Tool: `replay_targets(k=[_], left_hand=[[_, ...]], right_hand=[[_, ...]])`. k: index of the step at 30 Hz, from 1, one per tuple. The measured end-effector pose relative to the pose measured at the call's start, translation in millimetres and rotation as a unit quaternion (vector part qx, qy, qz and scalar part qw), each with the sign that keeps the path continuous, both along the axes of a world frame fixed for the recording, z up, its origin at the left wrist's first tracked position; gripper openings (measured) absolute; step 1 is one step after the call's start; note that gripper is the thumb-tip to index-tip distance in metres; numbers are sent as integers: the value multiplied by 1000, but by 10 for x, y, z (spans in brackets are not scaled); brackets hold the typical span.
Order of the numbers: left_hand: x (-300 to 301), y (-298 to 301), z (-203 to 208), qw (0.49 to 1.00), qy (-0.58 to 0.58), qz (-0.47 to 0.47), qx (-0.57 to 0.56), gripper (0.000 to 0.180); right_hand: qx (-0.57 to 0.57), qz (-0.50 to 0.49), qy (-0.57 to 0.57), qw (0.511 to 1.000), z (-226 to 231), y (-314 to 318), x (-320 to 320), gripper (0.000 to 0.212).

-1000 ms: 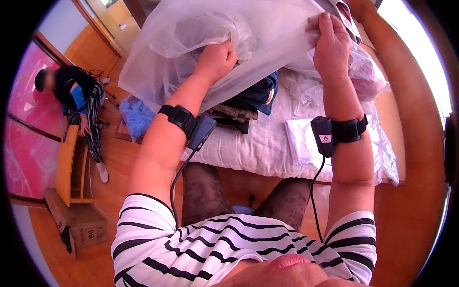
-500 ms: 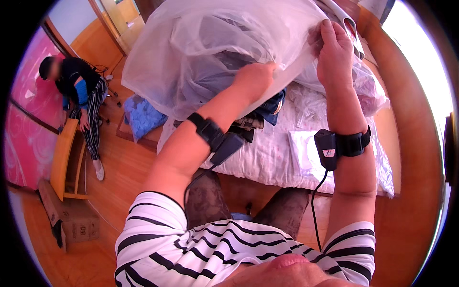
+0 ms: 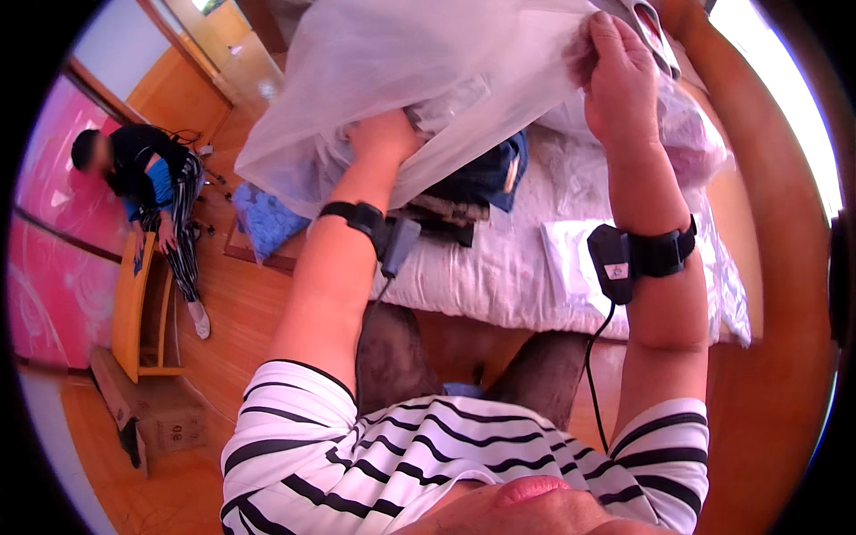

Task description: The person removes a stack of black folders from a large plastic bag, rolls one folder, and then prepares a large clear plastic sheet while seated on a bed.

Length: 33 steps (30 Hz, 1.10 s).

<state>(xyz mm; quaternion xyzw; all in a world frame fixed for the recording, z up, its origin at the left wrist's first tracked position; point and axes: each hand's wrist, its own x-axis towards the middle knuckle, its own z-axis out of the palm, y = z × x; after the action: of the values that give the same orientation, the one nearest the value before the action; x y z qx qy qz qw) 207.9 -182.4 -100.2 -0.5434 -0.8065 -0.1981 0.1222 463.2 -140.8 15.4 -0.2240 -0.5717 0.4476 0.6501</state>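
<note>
A bed (image 3: 481, 285) with a pale pinkish cover stretches across the middle of the scene, in front of the person's knees. Over its far part spreads a large translucent plastic bag (image 3: 374, 53), lifted and slanting, its lower edge pulled toward the right. At the far left a co-worker (image 3: 147, 183) leans over a small wooden furniture piece (image 3: 132, 303); an opened cardboard carton (image 3: 169, 423) lies near its foot. Folded dark blue denim (image 3: 508, 169) shows below the bag's edge, with brown and black folded clothes (image 3: 459, 218) just beside it. A white packet (image 3: 566, 267) lies on the bed's right side, and a light-blue bundle (image 3: 266, 223) sits off its left edge. The left hand (image 3: 385, 138) reaches inside the bag's mouth; its fingers are hidden, so whether it grips anything cannot be told. The right hand (image 3: 621, 80) is closed, pinching the bag's edge between thumb and fingers. A black strapped-on box (image 3: 612, 265) sits on the right forearm, a smaller-looking one (image 3: 399, 245) on the left.
</note>
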Motion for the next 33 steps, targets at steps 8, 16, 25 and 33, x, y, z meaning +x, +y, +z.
replay_targets(k=[8,16,25,33], left_hand=[[-600,-209,-302,986,25,-131,-95,61],[578,-1387,-749,893,4,-291,344,48],[2254,-1164,-1450,895,21,-444,16,67],[2331,-907,-1402,852,80,-512,-77,44]], right_hand=[[149,-25,-506,849,-1603,-1065,829,27],[-56,-283,-697,656,-2834,-1702,2602,63],[-1,-302,-682,666,-2980,-1810,2619,61],[-2,-299,-628,718,-2988,-1900,2685,61]])
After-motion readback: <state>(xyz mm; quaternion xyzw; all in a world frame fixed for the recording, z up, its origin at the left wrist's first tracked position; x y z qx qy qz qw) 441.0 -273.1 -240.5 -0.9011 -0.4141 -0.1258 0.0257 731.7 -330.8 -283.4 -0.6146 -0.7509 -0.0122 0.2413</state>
